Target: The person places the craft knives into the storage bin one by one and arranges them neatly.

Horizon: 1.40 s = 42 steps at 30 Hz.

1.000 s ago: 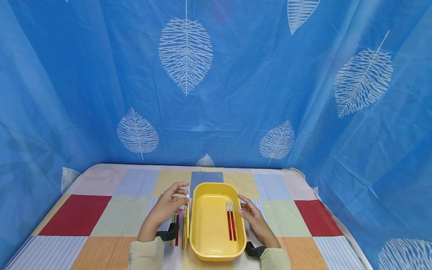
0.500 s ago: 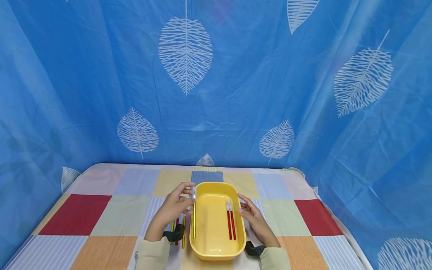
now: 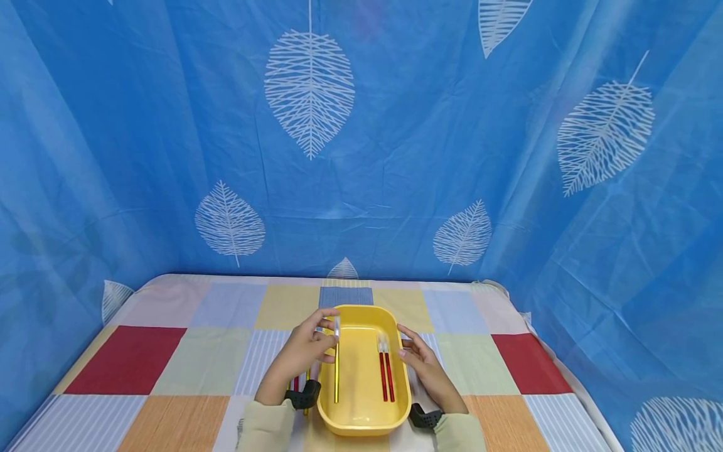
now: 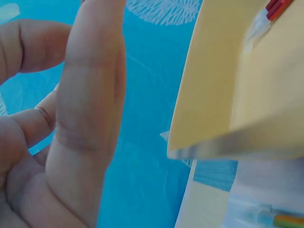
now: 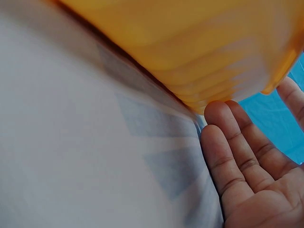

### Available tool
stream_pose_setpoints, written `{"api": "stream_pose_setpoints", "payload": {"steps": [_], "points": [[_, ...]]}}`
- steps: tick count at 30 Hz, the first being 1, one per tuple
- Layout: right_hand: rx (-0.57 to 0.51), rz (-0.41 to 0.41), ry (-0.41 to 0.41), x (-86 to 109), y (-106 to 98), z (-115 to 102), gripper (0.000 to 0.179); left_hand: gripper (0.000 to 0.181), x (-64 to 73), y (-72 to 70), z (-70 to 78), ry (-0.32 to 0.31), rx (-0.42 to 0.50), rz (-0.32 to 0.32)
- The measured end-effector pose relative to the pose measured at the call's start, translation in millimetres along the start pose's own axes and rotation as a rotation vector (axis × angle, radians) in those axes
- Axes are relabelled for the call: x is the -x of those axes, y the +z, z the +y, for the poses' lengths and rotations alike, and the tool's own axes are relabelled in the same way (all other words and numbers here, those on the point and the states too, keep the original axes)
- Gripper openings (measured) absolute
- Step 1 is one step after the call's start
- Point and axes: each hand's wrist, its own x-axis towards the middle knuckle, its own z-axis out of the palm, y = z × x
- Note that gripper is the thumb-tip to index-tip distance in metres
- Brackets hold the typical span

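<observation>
We read this as loading pens: left hand (image 3: 302, 351) pinches a yellow pen (image 3: 337, 373) by its clear-capped end, thumb against fingers, with the pen over the left part of the tray (image 3: 361, 376). We can't tell whether its lower end touches the tray floor. Right hand (image 3: 426, 370) has fingers fairly straight against the tray's right wall, outside, nothing pinched; steadying it, we guess. Two red pens (image 3: 390, 376) lie side by side inside the tray, near its right wall. Loose pens (image 3: 296, 384), red and yellow, lie on the cloth (image 3: 198, 364) left of the tray, partly hidden. Looks to us like a colour split, roughly midway. Next move calls for laying the yellow pen flat along the tray's left side, releasing without a roll, then reaching left of the tray for another.
</observation>
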Motion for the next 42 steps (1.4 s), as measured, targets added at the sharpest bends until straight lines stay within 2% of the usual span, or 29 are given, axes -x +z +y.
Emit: {"api": "stream_pose_setpoints", "payload": {"steps": [11,24,29,42], "points": [[-0.001,0.009,0.007,1.5,-4.3,1.4,0.054,0.049,-6.7,14.4,-0.4,-0.012,-0.020,-0.028],[0.025,-0.023,-0.044,0.6,-5.6,4.7,0.056,0.048,-13.6,32.0,-5.3,-0.002,-0.026,-0.082],[0.029,-0.034,-0.046,-1.1,-4.8,6.5,0.056,0.049,-19.1,38.2,-7.2,-0.020,-0.014,-0.086],[0.023,-0.043,-0.052,-1.1,-4.3,4.5,0.055,0.048,-32.2,50.3,-6.3,-0.071,-0.076,-0.090]]}}
